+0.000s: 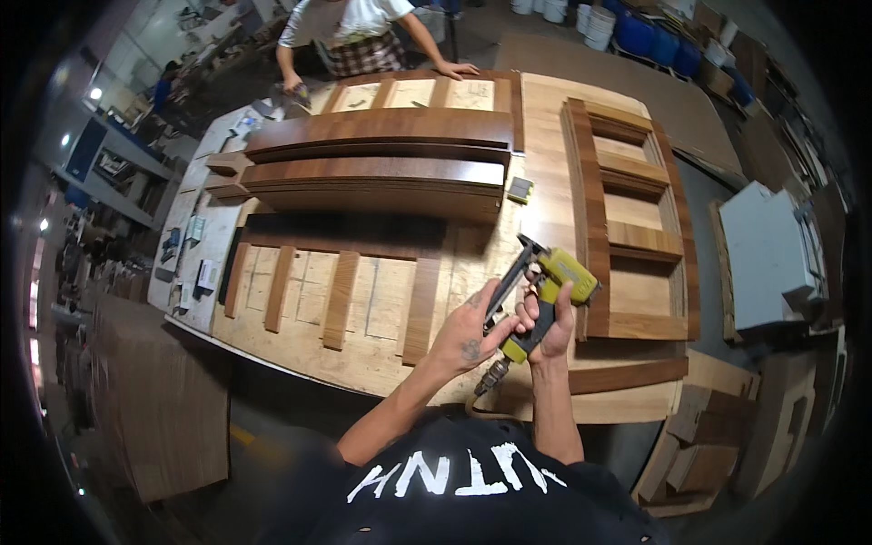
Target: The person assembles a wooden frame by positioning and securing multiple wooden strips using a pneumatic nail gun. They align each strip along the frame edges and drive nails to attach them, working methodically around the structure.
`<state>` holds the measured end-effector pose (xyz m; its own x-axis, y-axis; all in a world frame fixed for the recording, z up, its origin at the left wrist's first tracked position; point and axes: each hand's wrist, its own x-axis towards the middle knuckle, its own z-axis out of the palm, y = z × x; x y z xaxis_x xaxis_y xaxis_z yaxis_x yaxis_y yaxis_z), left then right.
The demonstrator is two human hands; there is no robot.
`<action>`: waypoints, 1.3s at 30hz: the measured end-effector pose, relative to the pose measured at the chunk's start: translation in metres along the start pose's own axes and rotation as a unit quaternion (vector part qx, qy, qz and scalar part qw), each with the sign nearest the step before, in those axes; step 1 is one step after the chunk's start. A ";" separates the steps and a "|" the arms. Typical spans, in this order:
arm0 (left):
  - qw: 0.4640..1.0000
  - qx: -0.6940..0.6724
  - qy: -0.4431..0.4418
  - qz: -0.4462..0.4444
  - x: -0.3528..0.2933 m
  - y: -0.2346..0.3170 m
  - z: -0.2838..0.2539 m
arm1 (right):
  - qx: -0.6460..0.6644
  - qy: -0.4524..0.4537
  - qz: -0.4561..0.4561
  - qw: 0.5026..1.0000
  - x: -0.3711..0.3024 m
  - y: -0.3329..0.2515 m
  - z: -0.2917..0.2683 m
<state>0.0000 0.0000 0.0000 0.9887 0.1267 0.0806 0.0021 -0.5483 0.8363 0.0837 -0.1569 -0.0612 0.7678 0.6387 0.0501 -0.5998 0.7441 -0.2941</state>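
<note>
The right hand (552, 334) is grasping the nail gun (570, 271) by its grip, and the left hand (465, 336) is closing on the magazine side; whether it is loading cannot be told. The gun is sitting above the counter (545, 207), between the slats (341, 300) and the right frame (592, 213). Progress appears partial: the right frame is showing two rails with crosspieces between them and is seemingly complete, though its fastening cannot be verified. The slats are standing against a dark rail (345, 231), but no second rail is closing their near ends, so that side is apparently outstanding. A stack of boards (372, 173) is occupying the middle. A loose board (627, 374) is lying close to the near edge, tightening that corner. A bare strip is running beside the right frame, offering the most room; the hose (495, 414) is trailing at the near edge, presenting a snag risk.
</note>
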 end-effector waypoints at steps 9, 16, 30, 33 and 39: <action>0.995 0.064 0.060 -0.038 -0.046 -0.010 -0.002 | -0.246 0.070 -0.097 0.962 -0.015 0.033 0.039; 0.983 0.087 0.141 -0.082 -0.069 -0.010 -0.017 | -0.190 0.028 -0.041 0.981 -0.004 0.055 0.052; 0.970 0.235 0.009 -0.056 -0.161 0.048 -0.102 | 0.169 -0.151 -0.036 0.973 0.035 0.074 0.059; 0.979 0.203 0.008 0.021 -0.177 0.037 -0.116 | 0.203 -0.069 -0.106 0.971 0.033 0.098 0.050; 0.998 0.047 -0.008 0.027 -0.191 -0.012 -0.184 | 0.190 -0.062 -0.111 0.974 0.039 0.159 0.062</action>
<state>-0.2165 0.1342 0.0746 0.9900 0.0829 0.1145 -0.0370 -0.6296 0.7760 0.0043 -0.0016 -0.0464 0.8693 0.4542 0.1947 -0.4795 0.8707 0.1097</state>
